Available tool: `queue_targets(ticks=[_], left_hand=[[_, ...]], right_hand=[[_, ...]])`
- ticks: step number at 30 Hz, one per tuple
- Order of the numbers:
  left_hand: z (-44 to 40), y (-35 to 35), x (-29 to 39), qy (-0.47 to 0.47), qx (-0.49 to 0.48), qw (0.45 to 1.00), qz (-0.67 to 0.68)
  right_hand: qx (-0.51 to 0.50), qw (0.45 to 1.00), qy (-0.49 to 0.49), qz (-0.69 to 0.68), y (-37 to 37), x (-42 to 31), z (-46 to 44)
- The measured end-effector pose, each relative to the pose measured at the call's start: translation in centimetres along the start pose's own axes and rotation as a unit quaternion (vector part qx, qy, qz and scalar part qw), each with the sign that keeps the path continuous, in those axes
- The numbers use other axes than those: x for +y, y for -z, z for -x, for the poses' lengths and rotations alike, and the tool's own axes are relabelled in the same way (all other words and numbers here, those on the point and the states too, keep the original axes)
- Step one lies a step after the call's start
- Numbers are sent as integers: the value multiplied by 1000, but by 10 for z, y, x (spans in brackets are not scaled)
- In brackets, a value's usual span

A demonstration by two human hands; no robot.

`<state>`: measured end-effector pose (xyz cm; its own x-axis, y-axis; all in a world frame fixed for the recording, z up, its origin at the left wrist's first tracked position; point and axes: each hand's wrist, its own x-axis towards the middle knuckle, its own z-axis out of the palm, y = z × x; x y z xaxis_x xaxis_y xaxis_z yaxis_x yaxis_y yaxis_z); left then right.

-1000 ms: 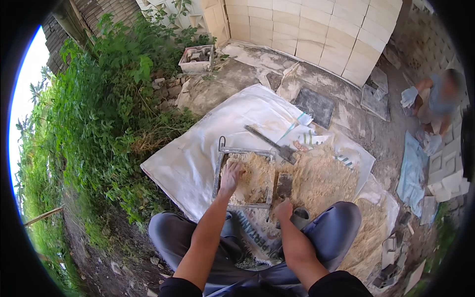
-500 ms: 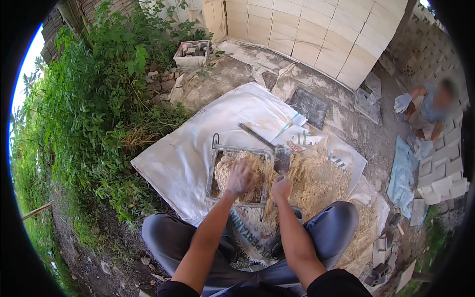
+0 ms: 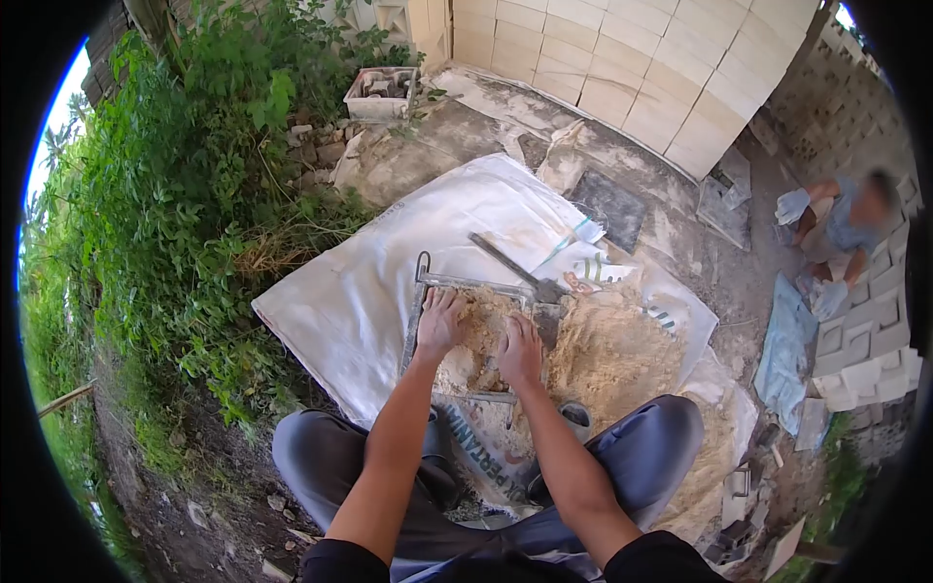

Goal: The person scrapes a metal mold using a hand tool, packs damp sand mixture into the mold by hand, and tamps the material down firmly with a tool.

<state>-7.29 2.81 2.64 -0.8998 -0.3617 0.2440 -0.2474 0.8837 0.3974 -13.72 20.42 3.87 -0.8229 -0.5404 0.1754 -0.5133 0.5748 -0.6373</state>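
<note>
My left hand (image 3: 442, 323) lies open on the left part of the pale, crumbly sand-like mix (image 3: 484, 325) inside a rectangular metal mould (image 3: 420, 342). Opposite it, my right hand (image 3: 520, 352) rests on the right part of the mix by the mould's side, its fingers stretched out. Neither hand holds a tool. Just right of the mould lies a dark flat blade (image 3: 546, 316), its handle not clearly seen. A dark bar-like tool (image 3: 501, 257) lies slanted behind the mould on the white woven sack (image 3: 340, 282).
A heap of loose mix (image 3: 617, 350) spreads on the right of the sack. Behind are a dark square slab (image 3: 609, 209), a white bin (image 3: 379, 95) and stacked pale blocks (image 3: 603, 58). Plants (image 3: 175, 214) crowd the left. At right a gloved person (image 3: 850, 219) sits by blocks.
My right hand has let go of the bladed tool and moved left onto the mix. My left hand has shifted left. The mix, heaped before, now looks lower and more spread in the mould.
</note>
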Motion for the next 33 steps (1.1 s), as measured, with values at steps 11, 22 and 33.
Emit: queue_targets(ticks=[11, 22, 33], left_hand=[[48, -27, 22, 209, 162, 962, -65], [23, -31, 24, 81, 41, 996, -15], [7, -60, 60, -44, -66, 996, -44]], right_hand=[[-67, 995, 28, 74, -34, 7, -1], [63, 996, -42, -50, -24, 19, 23], [48, 988, -149, -13, -34, 28, 36]])
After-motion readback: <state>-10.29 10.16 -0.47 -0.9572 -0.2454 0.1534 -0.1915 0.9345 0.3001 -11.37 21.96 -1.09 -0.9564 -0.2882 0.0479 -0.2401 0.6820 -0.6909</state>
